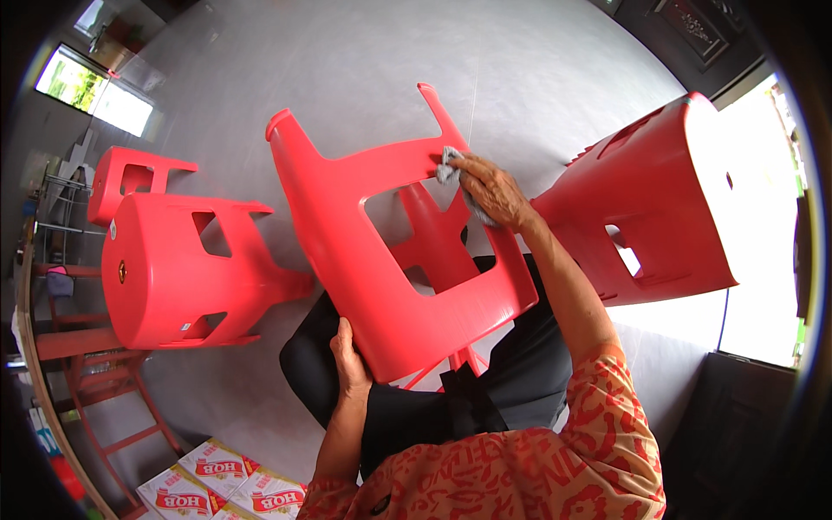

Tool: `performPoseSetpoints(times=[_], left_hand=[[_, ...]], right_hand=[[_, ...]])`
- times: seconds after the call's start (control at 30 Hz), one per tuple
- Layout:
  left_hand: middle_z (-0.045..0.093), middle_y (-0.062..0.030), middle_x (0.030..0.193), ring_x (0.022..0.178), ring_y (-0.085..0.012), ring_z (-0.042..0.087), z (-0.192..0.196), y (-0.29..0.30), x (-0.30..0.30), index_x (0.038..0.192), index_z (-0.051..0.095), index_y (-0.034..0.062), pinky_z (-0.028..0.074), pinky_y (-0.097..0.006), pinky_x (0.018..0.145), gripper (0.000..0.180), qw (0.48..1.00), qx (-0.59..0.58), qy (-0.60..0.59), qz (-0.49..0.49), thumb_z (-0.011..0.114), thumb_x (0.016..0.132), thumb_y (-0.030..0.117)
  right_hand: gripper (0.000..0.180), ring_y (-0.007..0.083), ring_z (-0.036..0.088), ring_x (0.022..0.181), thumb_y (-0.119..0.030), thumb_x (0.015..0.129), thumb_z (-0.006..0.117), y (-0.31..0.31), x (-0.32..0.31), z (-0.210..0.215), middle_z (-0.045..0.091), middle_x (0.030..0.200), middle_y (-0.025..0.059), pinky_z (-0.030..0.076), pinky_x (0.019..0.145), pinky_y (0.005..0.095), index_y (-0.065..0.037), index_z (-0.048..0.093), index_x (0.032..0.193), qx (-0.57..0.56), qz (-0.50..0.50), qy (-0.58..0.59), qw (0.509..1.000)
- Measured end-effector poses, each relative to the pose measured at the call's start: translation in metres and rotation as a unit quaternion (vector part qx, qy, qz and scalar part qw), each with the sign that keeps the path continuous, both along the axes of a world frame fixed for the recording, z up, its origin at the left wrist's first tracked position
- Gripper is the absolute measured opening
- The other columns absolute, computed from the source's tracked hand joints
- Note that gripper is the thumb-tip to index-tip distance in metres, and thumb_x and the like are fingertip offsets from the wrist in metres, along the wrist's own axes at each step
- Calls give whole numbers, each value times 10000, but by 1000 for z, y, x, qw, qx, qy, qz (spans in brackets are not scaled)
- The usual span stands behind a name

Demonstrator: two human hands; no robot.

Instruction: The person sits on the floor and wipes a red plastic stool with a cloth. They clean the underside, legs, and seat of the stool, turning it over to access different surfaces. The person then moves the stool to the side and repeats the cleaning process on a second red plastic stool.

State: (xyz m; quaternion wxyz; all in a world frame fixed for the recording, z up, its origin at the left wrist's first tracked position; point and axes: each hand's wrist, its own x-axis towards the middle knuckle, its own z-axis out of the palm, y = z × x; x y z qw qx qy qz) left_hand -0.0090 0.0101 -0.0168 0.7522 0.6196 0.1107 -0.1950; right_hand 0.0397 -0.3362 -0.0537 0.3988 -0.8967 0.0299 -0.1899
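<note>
Red plastic stool (325, 217) tipped on its side over the person's dark lap (403, 425), with a hand at either side.
The stool is bright red and smooth, with a pale sheen near the seat edge; a large round-cornered opening cuts through its near side, and 2 legs point away, the left ending in a rounded foot; the left hand (350, 360) rests against the seat end, thumb raised along the edge, its fingers hidden, so I cannot tell how they close; the right hand (492, 192) pinches a crumpled grey cloth (448, 166) against the frame near the right leg; 2 red stools (130, 286) lie at left, 1 at right (646, 204).
</note>
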Motion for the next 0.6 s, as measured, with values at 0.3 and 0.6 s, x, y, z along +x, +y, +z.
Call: performPoseSetpoints(times=[0.3, 0.6], left_hand=[[626, -55, 1095, 962, -127, 603, -11, 13, -3, 1179, 570, -2, 483, -280, 817, 460, 998, -44, 1, -34, 413, 1017, 399], [627, -63, 1037, 932, -125, 568, -7, 3, -2, 1065, 602, -52, 445, -282, 848, 490, 1000, -25, -6, 3, 492, 984, 418]], right_hand=[[237, 323, 553, 1113, -178, 949, 441, -24, 63, -35, 504, 1325, 117, 474, 917, 420, -85, 533, 1147, -171, 0, -7, 985], [323, 425, 565, 950, -253, 967, 410, -19, -42, -21, 559, 1156, 244, 442, 825, 427, 1, 490, 1149, 112, 22, 182, 977]])
